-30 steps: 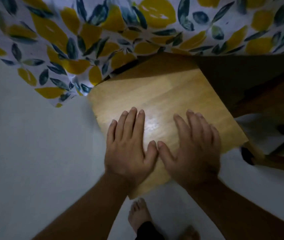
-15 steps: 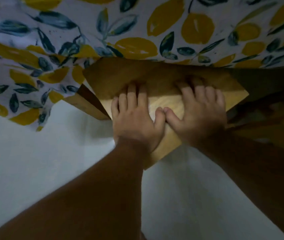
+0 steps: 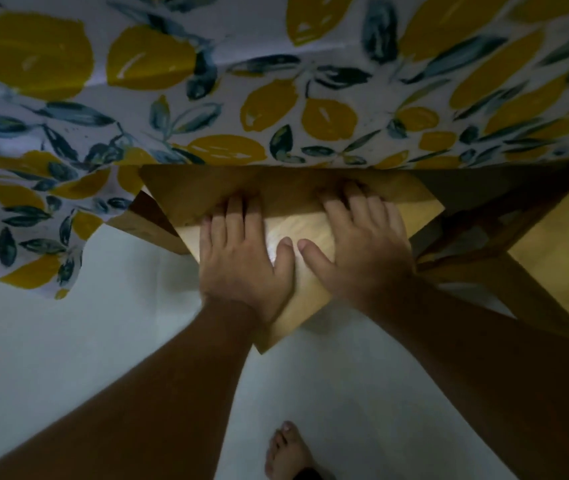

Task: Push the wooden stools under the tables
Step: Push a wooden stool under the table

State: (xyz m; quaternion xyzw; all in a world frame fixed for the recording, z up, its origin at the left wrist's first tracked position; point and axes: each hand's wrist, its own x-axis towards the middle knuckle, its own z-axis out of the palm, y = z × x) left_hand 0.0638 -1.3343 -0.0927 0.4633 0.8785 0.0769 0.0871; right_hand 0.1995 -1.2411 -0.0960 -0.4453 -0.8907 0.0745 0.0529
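Hands (image 3: 305, 261) flat on wooden stool (image 3: 290, 195), seat partly under tablecloth (image 3: 206, 98)

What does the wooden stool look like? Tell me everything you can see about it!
The wooden stool has a flat, square, light yellow-brown seat that looks smooth and a bit shiny. It sits cornerwise, one corner pointing at the person. Its far part lies in shadow under the lemon tablecloth. The left hand and right hand press flat on it. Its legs are hidden.

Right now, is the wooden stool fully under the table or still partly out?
Partly out. The square wooden stool seat has its far edge under the lemon-print tablecloth; its near corner still juts out over the floor.
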